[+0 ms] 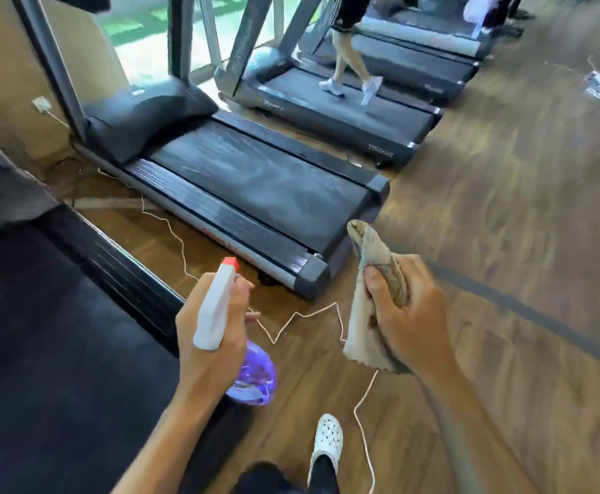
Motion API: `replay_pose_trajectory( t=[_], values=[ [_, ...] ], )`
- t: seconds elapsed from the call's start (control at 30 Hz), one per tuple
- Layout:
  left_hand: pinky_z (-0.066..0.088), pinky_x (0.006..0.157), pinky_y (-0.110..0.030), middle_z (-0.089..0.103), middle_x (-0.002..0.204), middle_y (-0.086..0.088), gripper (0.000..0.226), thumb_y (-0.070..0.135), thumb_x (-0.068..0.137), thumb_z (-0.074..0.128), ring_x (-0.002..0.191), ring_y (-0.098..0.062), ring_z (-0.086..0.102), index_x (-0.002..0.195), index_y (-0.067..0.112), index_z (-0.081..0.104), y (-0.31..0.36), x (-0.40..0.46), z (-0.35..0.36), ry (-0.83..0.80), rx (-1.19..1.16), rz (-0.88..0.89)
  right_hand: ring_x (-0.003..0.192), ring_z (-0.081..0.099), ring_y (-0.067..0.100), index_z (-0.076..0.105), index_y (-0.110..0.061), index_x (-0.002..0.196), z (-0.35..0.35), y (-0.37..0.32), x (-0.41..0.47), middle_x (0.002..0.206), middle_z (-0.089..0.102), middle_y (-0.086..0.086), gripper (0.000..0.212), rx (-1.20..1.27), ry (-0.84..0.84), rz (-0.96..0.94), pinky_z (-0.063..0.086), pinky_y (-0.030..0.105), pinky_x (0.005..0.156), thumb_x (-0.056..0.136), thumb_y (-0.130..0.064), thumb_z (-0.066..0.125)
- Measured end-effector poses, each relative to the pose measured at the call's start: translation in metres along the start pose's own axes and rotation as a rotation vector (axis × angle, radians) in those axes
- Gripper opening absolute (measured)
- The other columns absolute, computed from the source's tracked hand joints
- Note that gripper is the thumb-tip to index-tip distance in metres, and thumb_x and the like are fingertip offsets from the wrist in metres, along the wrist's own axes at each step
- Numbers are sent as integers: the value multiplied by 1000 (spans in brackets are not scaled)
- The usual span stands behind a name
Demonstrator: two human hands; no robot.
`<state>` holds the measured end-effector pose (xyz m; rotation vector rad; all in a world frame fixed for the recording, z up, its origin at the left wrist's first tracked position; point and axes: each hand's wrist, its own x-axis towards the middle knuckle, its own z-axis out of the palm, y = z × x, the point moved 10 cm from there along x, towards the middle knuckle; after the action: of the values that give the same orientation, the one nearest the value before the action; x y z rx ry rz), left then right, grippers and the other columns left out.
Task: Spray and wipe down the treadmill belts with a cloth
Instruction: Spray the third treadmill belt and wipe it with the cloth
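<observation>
My left hand [216, 347] grips a spray bottle [216, 308] with a white head, a red nozzle and a purple body, held above the floor between two treadmills. A crumpled beige cloth [370, 301] hangs from my right hand [409, 315], just off the rear corner of the middle treadmill. That treadmill's dark belt [255, 176] shows pale streaks. At the left, the nearest treadmill's belt [52, 333] lies close below me.
A person walks on a third treadmill [345, 112] further back, with more treadmills behind. A white cord [305, 315] snakes across the wooden floor between the machines. My foot in a white clog [327, 440] stands on the floor. Open wooden floor stretches to the right.
</observation>
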<state>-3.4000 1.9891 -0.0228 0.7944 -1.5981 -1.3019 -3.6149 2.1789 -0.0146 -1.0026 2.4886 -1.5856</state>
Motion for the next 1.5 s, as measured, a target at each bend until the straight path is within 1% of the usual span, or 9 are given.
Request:
replay_pose_trajectory(
  t=[0.3,0.43,0.57,0.7,0.93,1.03,1.13,1.4,1.5],
  values=[
    [62,61,-31,62,88,-11,25,29,99,57,77,-6,65,99,7,70,-14,98,59,118,24,28,97,62,13,67,-26,109,51,42,142,102,62,-14,35,-9,-160,-64,47,26,86,95,-56,55],
    [61,63,-28,65,88,-3,33,27,95,57,77,-9,66,101,-3,69,-55,142,66,162,50,-62,97,62,13,65,-32,104,80,59,191,100,62,-15,30,19,-179,-36,49,32,85,93,-58,55],
    [61,63,-26,66,91,-3,34,29,98,61,77,-9,65,102,-4,70,-87,192,68,194,59,-108,98,63,12,64,-33,103,103,69,241,99,64,-15,25,50,-166,-5,47,27,85,93,-56,57],
    [62,61,-29,64,85,-8,35,29,96,57,72,-9,64,97,-3,69,-104,260,86,164,84,-91,98,60,12,64,-26,104,140,74,305,101,61,-13,34,2,-160,-25,38,8,80,93,-58,56],
    [61,61,-36,58,84,-23,30,28,99,59,71,-13,60,90,0,63,-140,388,108,250,148,-58,107,54,25,66,-16,111,238,91,418,109,61,0,27,-102,-239,-115,35,26,80,101,-41,64],
    [59,59,-29,56,80,-13,23,22,101,59,69,-14,58,89,3,63,-149,416,106,342,188,-68,107,53,21,62,-20,105,258,106,446,106,54,-7,22,-53,-276,-85,41,32,79,101,-42,64],
    [62,62,-37,58,84,-19,19,26,99,60,72,-13,58,86,13,64,-158,429,104,396,192,-93,108,52,20,58,-25,103,276,117,466,107,56,-6,19,-24,-325,-93,41,35,79,101,-43,63],
    [62,61,-33,59,92,-28,21,19,102,60,76,-13,62,97,0,66,-178,441,84,500,249,-146,104,54,20,63,-20,107,324,106,517,105,58,-8,24,54,-401,-132,42,36,81,100,-43,62],
    [64,66,-42,61,88,-20,23,20,101,60,74,-9,62,93,-2,65,-184,456,69,533,230,-180,105,55,21,63,-22,107,345,89,540,101,55,-12,19,58,-411,-166,42,36,82,100,-40,64]
  ],
)
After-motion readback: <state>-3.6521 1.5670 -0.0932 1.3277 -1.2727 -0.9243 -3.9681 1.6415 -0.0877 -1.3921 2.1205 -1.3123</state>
